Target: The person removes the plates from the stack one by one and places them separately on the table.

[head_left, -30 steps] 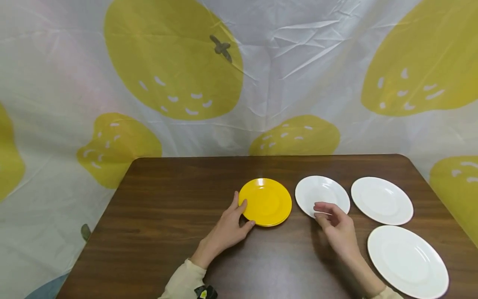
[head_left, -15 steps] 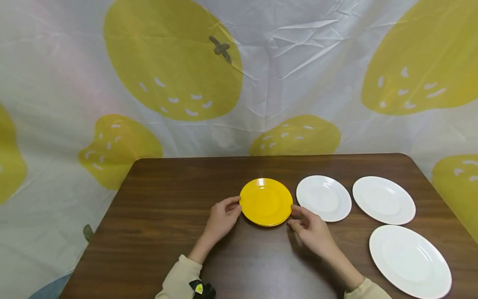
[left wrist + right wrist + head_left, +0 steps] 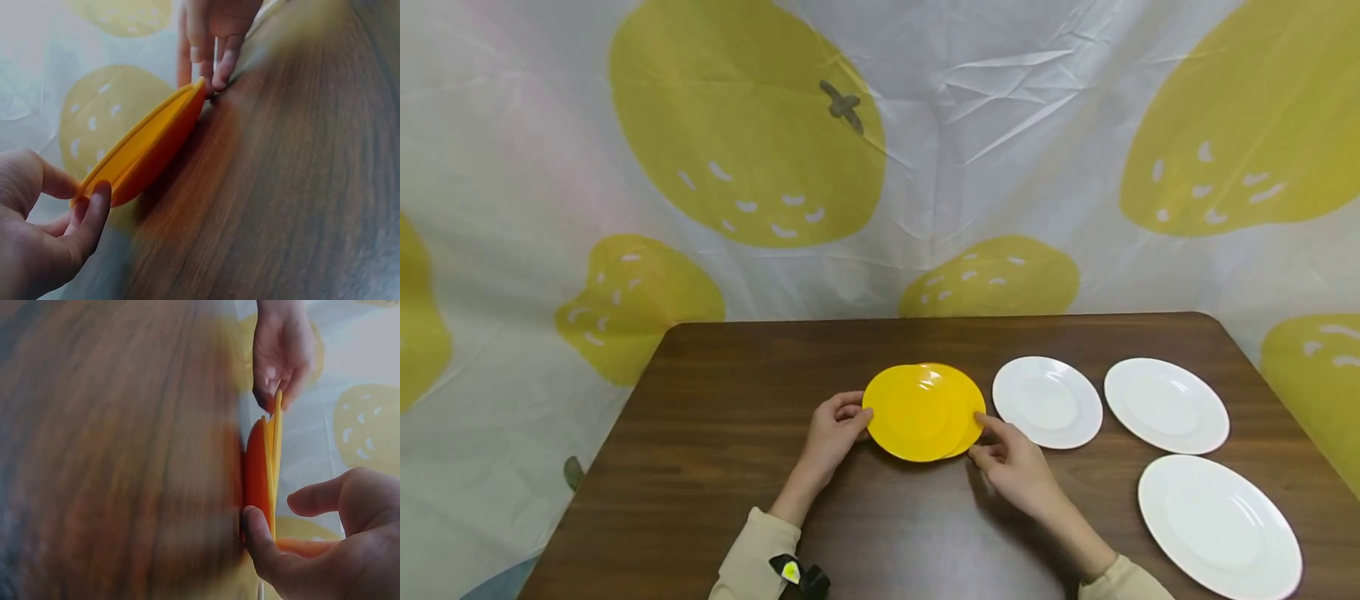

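Two yellow plates lie stacked, the upper yellow plate (image 3: pixel 913 414) shifted left so a crescent of the lower yellow plate (image 3: pixel 967 429) shows at the right. My left hand (image 3: pixel 833 433) pinches the upper plate's left rim, thumb on top. At the right rim is my right hand (image 3: pixel 1017 468), its fingers gripping the lower plate's edge. In the right wrist view the lower plate (image 3: pixel 255 465) shows its orange-red underside, and the rims spread apart toward the left hand (image 3: pixel 283 356). The left wrist view shows the upper plate's rim (image 3: pixel 134 134) between thumb and fingers.
Right of the yellow plates sit a small white plate (image 3: pixel 1047 402), a second white plate (image 3: pixel 1167 406) behind, and a larger white plate (image 3: pixel 1220 527) nearer the front. All rest on a brown wooden table (image 3: pixel 737 433). A fruit-print cloth (image 3: pixel 775 283) hangs behind the table's back edge.
My right hand has come left from over the small white plate to the yellow plates' right rim. The left hand has drawn the upper yellow plate leftward off the lower one.
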`<state>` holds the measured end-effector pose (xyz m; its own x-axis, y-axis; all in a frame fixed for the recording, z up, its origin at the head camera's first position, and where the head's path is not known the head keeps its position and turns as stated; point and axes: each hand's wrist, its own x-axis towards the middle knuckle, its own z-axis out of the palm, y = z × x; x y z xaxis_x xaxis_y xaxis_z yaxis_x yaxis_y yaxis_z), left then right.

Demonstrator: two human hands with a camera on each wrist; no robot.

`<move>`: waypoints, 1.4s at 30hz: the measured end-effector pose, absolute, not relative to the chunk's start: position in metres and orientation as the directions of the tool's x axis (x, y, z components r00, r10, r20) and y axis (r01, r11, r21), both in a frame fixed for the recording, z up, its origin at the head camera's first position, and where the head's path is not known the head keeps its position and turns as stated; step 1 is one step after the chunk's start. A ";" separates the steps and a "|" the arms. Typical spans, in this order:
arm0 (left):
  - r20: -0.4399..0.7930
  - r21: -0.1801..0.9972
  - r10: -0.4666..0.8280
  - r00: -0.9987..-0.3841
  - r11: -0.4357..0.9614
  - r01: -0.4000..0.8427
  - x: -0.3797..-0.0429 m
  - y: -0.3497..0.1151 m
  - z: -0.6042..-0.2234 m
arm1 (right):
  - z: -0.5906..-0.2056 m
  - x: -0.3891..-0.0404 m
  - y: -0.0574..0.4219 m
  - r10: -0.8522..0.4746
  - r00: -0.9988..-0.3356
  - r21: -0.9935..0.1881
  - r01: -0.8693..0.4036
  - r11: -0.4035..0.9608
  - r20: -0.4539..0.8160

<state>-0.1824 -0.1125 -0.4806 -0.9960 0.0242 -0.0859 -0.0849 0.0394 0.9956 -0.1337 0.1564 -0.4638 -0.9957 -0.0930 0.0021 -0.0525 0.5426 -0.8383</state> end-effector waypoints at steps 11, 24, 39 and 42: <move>-0.105 0.993 -0.042 -0.994 -0.059 -0.102 -0.186 -0.135 -0.476 | -0.464 -0.134 0.155 -0.076 -0.997 -0.818 -0.048 0.573 0.005; -0.143 0.990 -0.146 -0.979 -0.022 -0.141 -0.183 -0.175 -0.470 | -0.470 -0.135 0.153 -0.082 -0.995 -0.817 -0.092 0.569 0.055; -0.177 0.980 -0.222 -0.959 0.053 -0.194 -0.172 -0.212 -0.476 | -0.471 -0.137 0.151 -0.084 -0.994 -0.824 -0.101 0.558 0.065; -0.184 0.977 -0.226 -0.957 0.066 -0.203 -0.170 -0.214 -0.475 | -0.472 -0.138 0.151 -0.082 -0.994 -0.818 -0.106 0.565 0.072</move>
